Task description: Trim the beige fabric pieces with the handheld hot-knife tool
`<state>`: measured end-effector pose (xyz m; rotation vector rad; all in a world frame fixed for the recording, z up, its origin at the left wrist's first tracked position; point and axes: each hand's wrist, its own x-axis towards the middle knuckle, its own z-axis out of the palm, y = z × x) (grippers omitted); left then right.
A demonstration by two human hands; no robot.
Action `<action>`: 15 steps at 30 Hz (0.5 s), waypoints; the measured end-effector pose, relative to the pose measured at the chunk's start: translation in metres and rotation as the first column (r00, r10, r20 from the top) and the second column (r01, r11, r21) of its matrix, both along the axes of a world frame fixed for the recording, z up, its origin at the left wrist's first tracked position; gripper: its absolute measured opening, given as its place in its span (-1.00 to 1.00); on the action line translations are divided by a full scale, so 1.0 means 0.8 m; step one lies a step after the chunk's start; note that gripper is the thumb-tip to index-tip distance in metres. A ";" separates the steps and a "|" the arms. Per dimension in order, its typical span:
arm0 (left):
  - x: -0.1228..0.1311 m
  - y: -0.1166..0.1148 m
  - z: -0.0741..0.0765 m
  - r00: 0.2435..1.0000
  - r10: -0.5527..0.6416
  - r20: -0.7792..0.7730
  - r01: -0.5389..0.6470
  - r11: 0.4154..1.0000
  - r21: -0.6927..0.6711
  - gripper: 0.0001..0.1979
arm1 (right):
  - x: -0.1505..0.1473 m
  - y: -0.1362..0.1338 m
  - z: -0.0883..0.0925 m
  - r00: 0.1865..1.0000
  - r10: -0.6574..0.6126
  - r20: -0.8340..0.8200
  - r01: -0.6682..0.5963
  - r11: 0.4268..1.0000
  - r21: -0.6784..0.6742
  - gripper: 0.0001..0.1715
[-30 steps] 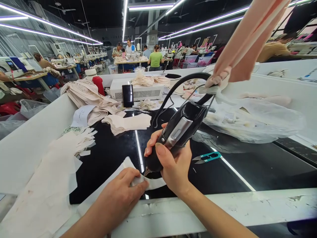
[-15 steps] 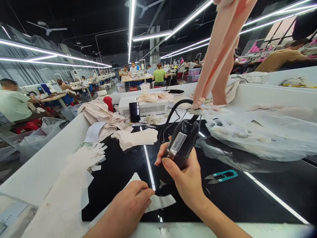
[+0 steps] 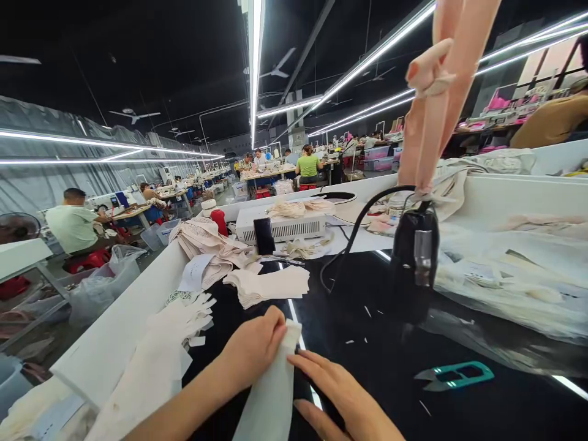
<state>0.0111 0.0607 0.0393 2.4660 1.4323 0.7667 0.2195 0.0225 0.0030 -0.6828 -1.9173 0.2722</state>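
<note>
1. The cloth strip is stretching over the black tabletop, on the near side of the cloth stack, its far end pointing toward that stack.
2. The left hand, just nearer than the stack, is curling its fingers closed and pinching the strip's left edge by the far end; I cannot make out its thumb.
3. The right hand, nearer than the stack and to its right, is touching the strip's right edge with its fingertips, fingers lying close together, thumb standing apart, gripping nothing.
4. With only one side being pinched, the strip could be skewing or creasing if the hands pull unevenly on that glossy surface.
5. Right of the stack, a black power tool is hanging from pink cloth bands; its lower end is blending into the dark surface, so contact is unclear. A bump could be setting it swinging.
6. Further right and nearer than the stack, the snips are lying with blades pointing left; a careless sweep of the right hand could be catching their points.
</note>
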 end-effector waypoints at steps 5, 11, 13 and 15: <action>-0.010 0.075 0.039 0.974 0.167 0.150 -0.168 0.986 -0.004 -0.88 | -0.035 0.059 0.012 0.992 0.113 -0.060 -0.121 0.981 -0.149 -0.75; -0.049 0.151 0.047 0.899 0.379 0.217 -0.374 0.925 -0.065 -0.66 | -0.019 0.164 0.048 0.987 -0.157 0.040 0.162 0.945 -0.283 -0.72; -0.060 0.162 0.041 0.891 0.409 0.198 -0.400 0.913 -0.083 -0.64 | -0.017 0.195 0.056 0.975 -0.200 0.094 0.220 0.928 -0.301 -0.74; -0.067 0.167 0.032 0.889 0.427 0.169 -0.415 0.904 -0.101 -0.63 | -0.020 0.220 0.058 0.963 -0.224 0.148 0.260 0.916 -0.307 -0.77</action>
